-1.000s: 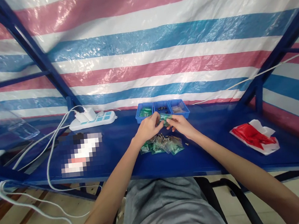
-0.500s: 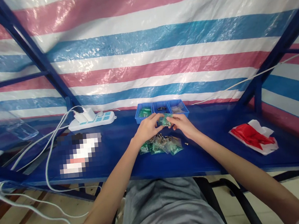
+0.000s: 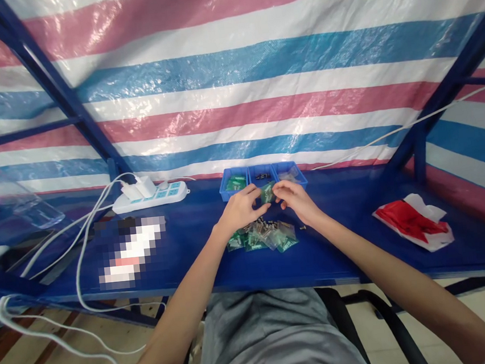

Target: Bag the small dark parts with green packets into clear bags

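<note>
Between my hands, just in front of the blue bins (image 3: 229,193), is a small green packet (image 3: 267,193). My left hand (image 3: 243,206) pinches its left side between thumb and fingers. My right hand (image 3: 290,197) has its fingertips closed on the packet's right edge. Below them on the table lies a pile of green and clear packets (image 3: 261,235) with small metal parts on top. One loose metal piece (image 3: 302,227) rests right of the pile. The bins hold green packets at left, dark small parts in the middle and clear packets at right.
A white power strip (image 3: 152,197) with plugs and cables lies at the back left, near a clear bottle (image 3: 41,210). A blurred-out item (image 3: 133,252) is in front of it. A red and white plastic bag (image 3: 416,223) lies on the right of the blue table (image 3: 251,275).
The green packet has turned between my fingers and looks narrower and darker. My right fingertips have shifted to its upper right edge. The loose metal piece looks slightly turned.
</note>
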Available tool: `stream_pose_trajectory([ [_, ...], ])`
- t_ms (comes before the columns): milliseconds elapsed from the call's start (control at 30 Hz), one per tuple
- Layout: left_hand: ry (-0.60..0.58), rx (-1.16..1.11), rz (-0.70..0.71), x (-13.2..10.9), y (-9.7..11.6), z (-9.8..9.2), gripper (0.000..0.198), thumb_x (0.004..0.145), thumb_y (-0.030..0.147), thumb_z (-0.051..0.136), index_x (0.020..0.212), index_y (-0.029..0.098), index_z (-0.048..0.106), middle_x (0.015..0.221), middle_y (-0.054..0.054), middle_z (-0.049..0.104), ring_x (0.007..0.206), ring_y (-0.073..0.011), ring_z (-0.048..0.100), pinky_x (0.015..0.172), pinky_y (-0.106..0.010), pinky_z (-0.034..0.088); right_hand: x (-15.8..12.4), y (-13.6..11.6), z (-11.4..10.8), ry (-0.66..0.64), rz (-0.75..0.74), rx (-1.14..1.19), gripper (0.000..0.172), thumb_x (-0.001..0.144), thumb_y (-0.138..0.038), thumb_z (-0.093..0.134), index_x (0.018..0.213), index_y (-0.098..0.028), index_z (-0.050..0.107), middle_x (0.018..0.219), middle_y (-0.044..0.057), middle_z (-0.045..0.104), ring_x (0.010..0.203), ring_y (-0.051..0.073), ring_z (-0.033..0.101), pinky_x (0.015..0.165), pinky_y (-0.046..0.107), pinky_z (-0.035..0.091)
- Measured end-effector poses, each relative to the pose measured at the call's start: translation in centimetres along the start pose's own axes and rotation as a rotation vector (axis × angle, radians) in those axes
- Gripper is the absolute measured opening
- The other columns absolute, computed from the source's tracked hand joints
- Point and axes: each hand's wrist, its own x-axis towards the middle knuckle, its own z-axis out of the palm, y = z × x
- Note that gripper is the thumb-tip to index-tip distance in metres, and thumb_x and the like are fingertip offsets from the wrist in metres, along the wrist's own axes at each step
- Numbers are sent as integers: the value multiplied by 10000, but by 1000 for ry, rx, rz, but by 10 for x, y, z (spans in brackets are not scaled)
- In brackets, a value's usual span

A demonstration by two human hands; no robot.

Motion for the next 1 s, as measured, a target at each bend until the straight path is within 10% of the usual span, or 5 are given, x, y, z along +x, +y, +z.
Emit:
stream_pose_trajectory([
  [367,17,-120,57,0,1,0,212,968,353,593,1137,266,687,1391,-70,540,1041,-207,658,889,-356,553,3,3,-4,-71,162,129,264,723,-392,746,871,-178,707,721,17,620,572,91,421,459,214,265],
  [633,28,-173,65,4,1,2,94,919,170,582,997,211,614,1018,-42,672,997,-207,631,895,-345,502,-1,-6,-3,-239,263,153,715,861,-837,424,861,-174,693,842,106,729,608,132,555,443,221,321],
  [1000,-32,-119,19,0,2,2,315,892,303,666,1184,231,572,1131,-60,619,958,-205,638,802,-317,521,-1,4,-2,-84,41,-190,593,878,-735,552,720,-177,674,623,43,613,546,141,540,484,258,405],
])
